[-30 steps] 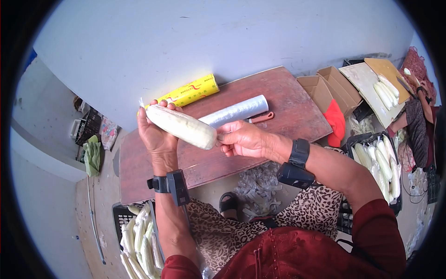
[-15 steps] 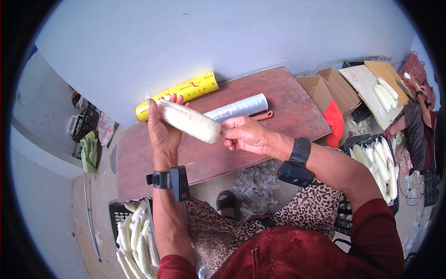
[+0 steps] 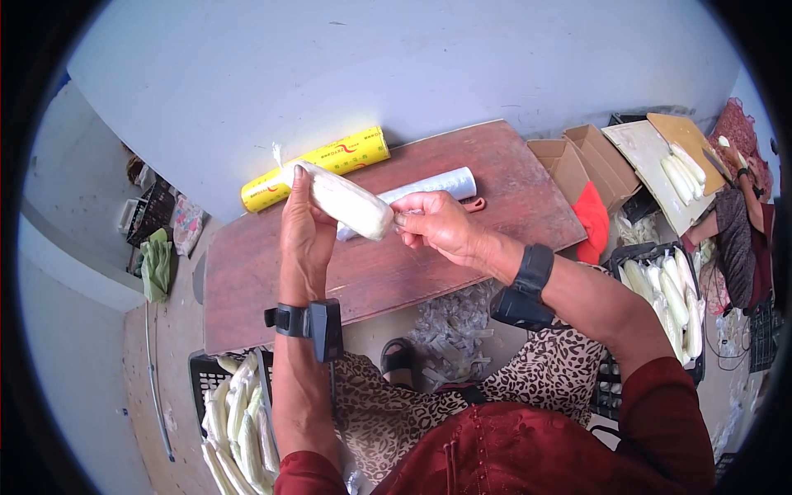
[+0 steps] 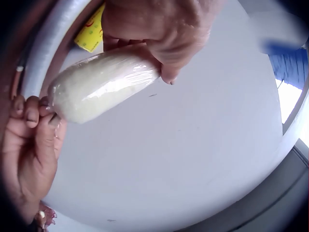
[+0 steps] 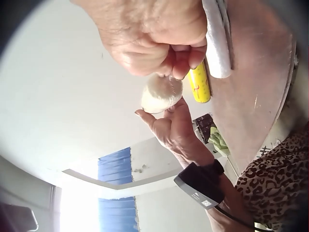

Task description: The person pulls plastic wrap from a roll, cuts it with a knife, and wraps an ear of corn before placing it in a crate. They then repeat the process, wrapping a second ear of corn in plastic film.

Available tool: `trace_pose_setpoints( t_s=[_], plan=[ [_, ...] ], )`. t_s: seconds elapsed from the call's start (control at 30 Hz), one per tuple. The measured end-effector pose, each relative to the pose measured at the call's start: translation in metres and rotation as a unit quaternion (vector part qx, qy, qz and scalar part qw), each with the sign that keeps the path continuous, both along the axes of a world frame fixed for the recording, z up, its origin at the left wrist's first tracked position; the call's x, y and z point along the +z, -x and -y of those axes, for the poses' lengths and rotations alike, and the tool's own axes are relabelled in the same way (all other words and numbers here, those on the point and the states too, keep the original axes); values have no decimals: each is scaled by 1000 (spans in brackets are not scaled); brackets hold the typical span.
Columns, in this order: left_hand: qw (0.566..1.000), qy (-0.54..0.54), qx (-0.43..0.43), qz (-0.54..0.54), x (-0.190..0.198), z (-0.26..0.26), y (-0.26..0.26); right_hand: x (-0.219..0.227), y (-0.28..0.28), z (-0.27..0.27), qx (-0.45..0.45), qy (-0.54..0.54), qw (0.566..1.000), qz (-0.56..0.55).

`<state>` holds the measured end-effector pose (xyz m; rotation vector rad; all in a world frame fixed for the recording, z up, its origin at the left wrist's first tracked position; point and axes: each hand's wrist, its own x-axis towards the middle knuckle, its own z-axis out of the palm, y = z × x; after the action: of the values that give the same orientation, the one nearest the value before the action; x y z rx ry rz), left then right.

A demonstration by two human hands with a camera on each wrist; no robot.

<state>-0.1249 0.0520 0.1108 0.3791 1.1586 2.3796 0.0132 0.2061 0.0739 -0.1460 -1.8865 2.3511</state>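
Above the table is a thick, pale, long vegetable [image 3: 351, 202] wrapped tightly in clear plastic film, tilted with its far left end higher. My left hand [image 3: 307, 231] grips it near that end, thumb along one side and fingers behind. A twisted tuft of film [image 3: 277, 153] sticks out past the left thumb. At the lower right end, my right hand [image 3: 441, 224] pinches the gathered film with thumb and fingertips, as the left wrist view also shows. The vegetable's exact kind cannot be told through the film.
On the red-brown table [image 3: 412, 256] lie a yellow printed roll [image 3: 330, 161], a clear film roll [image 3: 429, 188] and a red-handled tool [image 3: 474, 205]. Crates of pale vegetables [image 3: 239, 429] stand either side. Cardboard boxes [image 3: 594, 165] and another person [image 3: 747, 223] are at right.
The left hand has shifted right and swung the vegetable to a steeper tilt, its tufted end turning away from me. The right hand keeps its pinch at the other end and has hardly moved.
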Motion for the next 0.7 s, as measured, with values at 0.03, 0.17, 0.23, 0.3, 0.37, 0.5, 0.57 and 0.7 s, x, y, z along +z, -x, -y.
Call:
trace_pose_setpoints(
  t_s=[0.03,0.17,0.23,0.3,0.37,0.5,0.57,0.7],
  plan=[
    [1000,-20,-2,-2,0,-2,-2,2,-1,-1,-9,-6,1000,2],
    [989,-35,-127,60,-10,-5,-14,3,2,-9,-59,-25,998,3],
    [991,-11,-129,43,-16,-10,-16,5,3,-13,-81,-25,996,1],
    [992,7,-122,40,-17,-13,-20,9,0,-17,-93,-19,995,-1],
    [991,-8,-107,75,-15,-16,-21,14,0,-15,-113,-2,994,-12],
    [994,-42,-62,85,-4,-19,-25,17,1,-14,-143,44,988,-44],
    [996,-34,-39,74,-2,-20,-26,15,2,-17,-137,86,986,-48],
    [998,-33,-28,45,-3,-22,-25,12,3,-25,-103,186,976,-41]
  ],
)
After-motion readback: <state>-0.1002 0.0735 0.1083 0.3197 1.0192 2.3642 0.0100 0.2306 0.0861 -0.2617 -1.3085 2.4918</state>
